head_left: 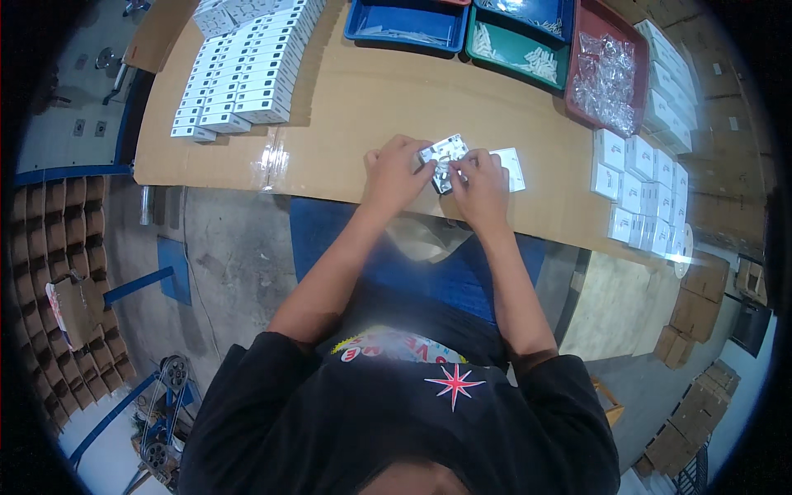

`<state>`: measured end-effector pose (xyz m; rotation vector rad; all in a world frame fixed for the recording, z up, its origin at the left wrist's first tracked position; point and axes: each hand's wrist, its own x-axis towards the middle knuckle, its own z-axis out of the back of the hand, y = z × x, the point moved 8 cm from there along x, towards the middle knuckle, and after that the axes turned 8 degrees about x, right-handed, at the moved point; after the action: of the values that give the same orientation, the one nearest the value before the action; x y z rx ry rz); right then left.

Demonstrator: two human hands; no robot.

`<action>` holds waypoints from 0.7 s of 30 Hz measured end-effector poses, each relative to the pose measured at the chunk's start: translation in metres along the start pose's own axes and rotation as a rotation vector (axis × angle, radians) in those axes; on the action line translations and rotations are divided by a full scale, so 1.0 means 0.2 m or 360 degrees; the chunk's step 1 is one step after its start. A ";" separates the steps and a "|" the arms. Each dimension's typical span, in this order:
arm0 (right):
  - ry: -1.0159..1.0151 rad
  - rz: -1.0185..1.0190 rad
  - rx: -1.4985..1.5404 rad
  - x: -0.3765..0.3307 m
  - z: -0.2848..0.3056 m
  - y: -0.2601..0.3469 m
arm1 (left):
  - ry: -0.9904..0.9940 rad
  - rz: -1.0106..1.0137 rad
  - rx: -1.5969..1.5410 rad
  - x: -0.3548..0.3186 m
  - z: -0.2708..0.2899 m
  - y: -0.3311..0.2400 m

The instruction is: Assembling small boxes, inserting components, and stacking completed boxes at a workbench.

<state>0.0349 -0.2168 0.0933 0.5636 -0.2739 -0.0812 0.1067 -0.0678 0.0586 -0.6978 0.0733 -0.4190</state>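
At the table's near edge, a small white box-like piece with dark markings (446,149) is between my two hands. My left hand (395,175) grips it from the left, thumb across its face. On its right side, my right hand (483,186) has its thumb and fingertips pinched together over the piece; what they pinch is too small to make out. A flat white box or card (513,170) lies on the table just beyond my right fingers, partly hidden by them.
Stacked white boxes (247,78) stand at the far left. Along the back are a blue tray (406,39), a green tray (557,78) with small white parts, and a red tray (575,99) with clear plastic bags. More white boxes (631,186) line the right edge of the cardboard-covered table (346,103).
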 end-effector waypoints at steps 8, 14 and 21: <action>0.0167 0.0133 -0.0075 -0.08 0.02 0.05 | 0.0048 -0.0011 0.0095 0.00 -0.01 -0.02; 0.0087 0.0078 0.0176 -0.06 0.07 -0.02 | 0.0038 -0.0045 0.0056 -0.01 0.01 -0.04; -0.0163 -0.0030 0.0444 0.05 0.15 -0.14 | 0.0080 0.0020 -0.0055 -0.01 0.00 0.01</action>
<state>0.0355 -0.2575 0.1044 0.8409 -0.3827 -0.0906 0.1049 -0.0660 0.0574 -0.7205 0.1324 -0.4243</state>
